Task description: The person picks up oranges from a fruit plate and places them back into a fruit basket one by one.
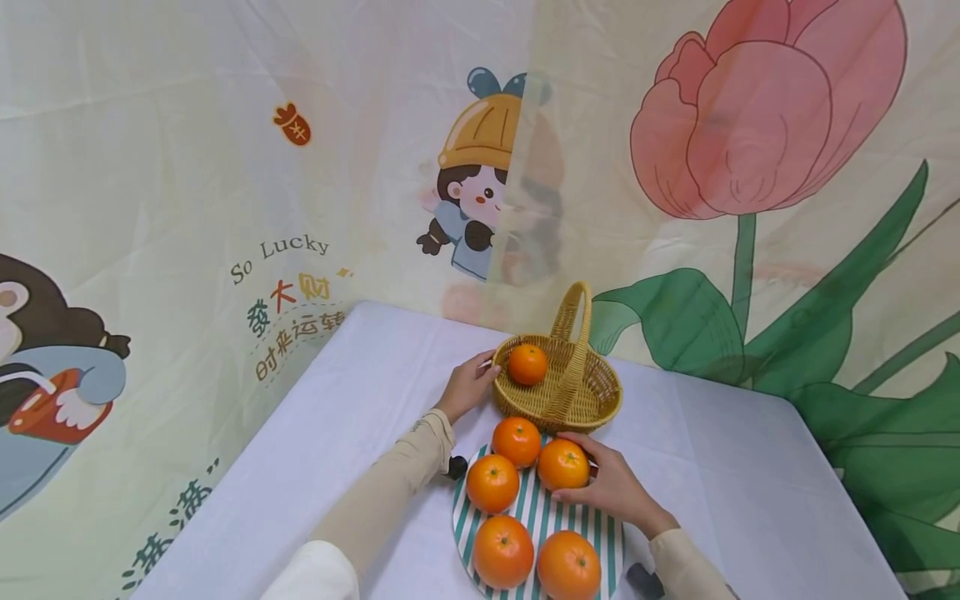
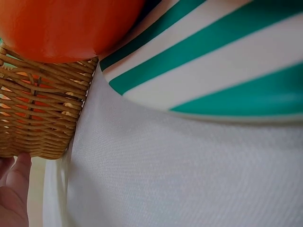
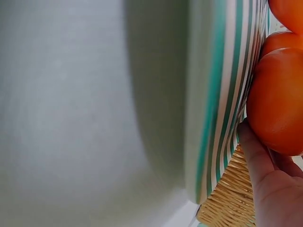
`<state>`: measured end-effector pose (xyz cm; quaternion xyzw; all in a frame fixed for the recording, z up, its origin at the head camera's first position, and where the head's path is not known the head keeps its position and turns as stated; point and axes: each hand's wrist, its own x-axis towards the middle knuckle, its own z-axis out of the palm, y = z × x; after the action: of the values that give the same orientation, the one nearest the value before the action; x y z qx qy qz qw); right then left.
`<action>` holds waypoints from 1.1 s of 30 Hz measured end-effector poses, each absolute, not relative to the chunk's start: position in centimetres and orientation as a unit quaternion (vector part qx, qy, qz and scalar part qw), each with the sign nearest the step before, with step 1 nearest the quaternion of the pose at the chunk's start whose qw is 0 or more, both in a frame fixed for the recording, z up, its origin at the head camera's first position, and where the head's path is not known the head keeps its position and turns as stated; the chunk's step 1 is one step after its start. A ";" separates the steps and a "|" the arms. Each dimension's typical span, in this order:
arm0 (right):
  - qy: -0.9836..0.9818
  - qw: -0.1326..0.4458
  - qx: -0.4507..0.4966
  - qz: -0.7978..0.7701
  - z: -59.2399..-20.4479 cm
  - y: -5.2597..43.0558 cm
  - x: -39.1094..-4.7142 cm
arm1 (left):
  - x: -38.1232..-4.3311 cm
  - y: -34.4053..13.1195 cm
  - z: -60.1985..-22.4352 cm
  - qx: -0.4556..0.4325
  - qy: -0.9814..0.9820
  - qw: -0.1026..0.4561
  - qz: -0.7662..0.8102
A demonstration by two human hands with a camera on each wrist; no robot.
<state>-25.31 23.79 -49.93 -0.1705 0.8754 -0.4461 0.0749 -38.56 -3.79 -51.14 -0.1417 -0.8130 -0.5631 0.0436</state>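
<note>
A wicker basket [image 1: 600,392] with a tall handle stands towards the back of the table, one orange [image 1: 527,365] inside it. My left hand [image 1: 468,386] holds the basket at its left side; the left wrist view shows fingertips [image 2: 21,165] against the weave. In front of the basket is a round plate with green and white stripes [image 1: 551,518], bearing several oranges. My right hand [image 1: 617,486] grips the orange [image 1: 563,465] at the plate's back right, thumb and fingers round its right side. Another orange [image 1: 516,442] sits to the left of that one, close to the basket.
More oranges lie on the plate, one at the left [image 1: 492,483] and two at the front, including the front-right orange [image 1: 569,565]. A white cloth [image 1: 720,467] covers the table. Printed curtains [image 1: 390,167] hang behind it and along the sides.
</note>
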 end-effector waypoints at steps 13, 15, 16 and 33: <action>0.889 0.042 -0.162 -0.426 -47.5 25.3 -24.9 | -38.5 -4.3 -50.9 -0.136 -0.812 0.043 -0.565; 0.891 0.029 -0.167 -0.422 -47.0 25.8 -25.0 | -38.5 -4.3 -50.8 -0.137 -0.813 0.044 -0.565; 0.891 0.023 -0.170 -0.421 -46.7 26.1 -25.1 | -38.5 -4.3 -50.8 -0.139 -0.812 0.045 -0.566; 0.906 -0.023 -0.182 -0.382 -40.9 28.6 -31.3 | -38.5 -3.9 -51.4 -0.145 -0.804 0.043 -0.575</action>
<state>-31.28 28.61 -40.87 -0.1822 0.9056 -0.3823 -0.0232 -38.54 -3.89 -51.44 -0.1451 -0.8042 -0.5748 0.0425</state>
